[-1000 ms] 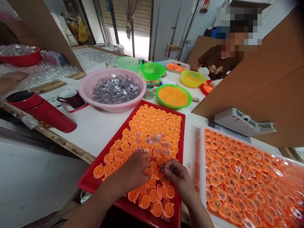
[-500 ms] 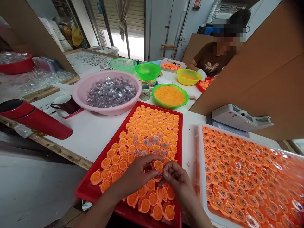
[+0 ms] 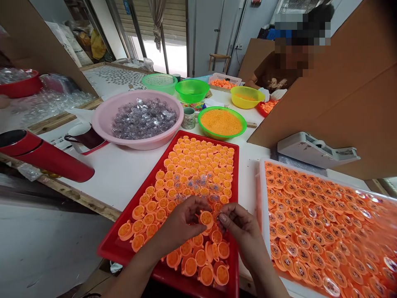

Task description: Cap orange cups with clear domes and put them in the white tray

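Note:
My left hand (image 3: 181, 223) is closed around a small orange toy cup (image 3: 206, 219), its round yellow-orange top facing up. Just to the right, my right hand (image 3: 240, 225) has thumb and forefinger pinched together on something too small to make out, slightly apart from the cup. Both hands hover over a red tray (image 3: 107, 247) covered with rows of similar orange cups. Several clear domed pieces with bluish prints (image 3: 201, 182) lie on the cups beyond my hands. Cups nearest me are jumbled, some tilted.
A white tray (image 3: 262, 207) of orange cups with printed tops stands at right. Behind are a pink basin (image 3: 99, 120) of clear pieces and a green bowl (image 3: 203, 131) of orange granules. A red flask (image 3: 58, 159) lies left. Cardboard (image 3: 335, 95) partly screens a co-worker's gloved hands (image 3: 274, 95).
My right hand has drawn a little to the right, away from the cup in my left hand. The co-worker's gloved hands now show more over the red bowl. The view has shifted slightly.

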